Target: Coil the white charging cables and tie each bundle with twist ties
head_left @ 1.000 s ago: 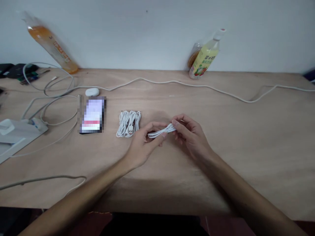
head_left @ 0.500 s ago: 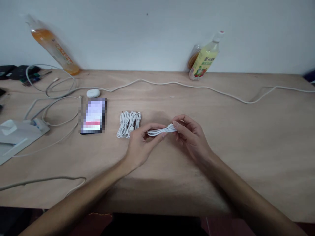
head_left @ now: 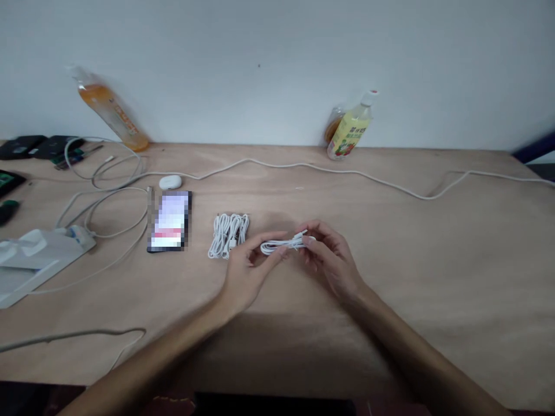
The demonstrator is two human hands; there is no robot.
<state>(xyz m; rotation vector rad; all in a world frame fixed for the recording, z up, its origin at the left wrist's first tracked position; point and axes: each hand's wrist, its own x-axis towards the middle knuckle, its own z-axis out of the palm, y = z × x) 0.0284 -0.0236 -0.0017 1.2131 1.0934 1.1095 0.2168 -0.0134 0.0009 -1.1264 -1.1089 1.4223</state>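
A white cable (head_left: 277, 246), coiled into a flat bundle, is held between both hands above the table. My left hand (head_left: 249, 268) grips its left end, thumb below and fingers behind. At the bundle's right end, my right hand (head_left: 332, 254) pinches it between thumb and fingers. A pale connector end sticks up near the right fingertips. Just left of my left hand lie several coiled white cables (head_left: 223, 234) side by side on the table, one showing a plug; my left hand partly hides their right side.
Left of the coils are a phone (head_left: 171, 222) and a white earbud case (head_left: 170, 182). A long white cord (head_left: 299, 166) crosses the back. An orange drink bottle (head_left: 113, 115) and a yellow bottle (head_left: 350, 130) stand near the wall. A white power strip (head_left: 47, 254) sits left.
The whole scene sits lower in the picture as the head has tilted up. The bundle has turned slightly, and its connector end shows more clearly by the right fingers.
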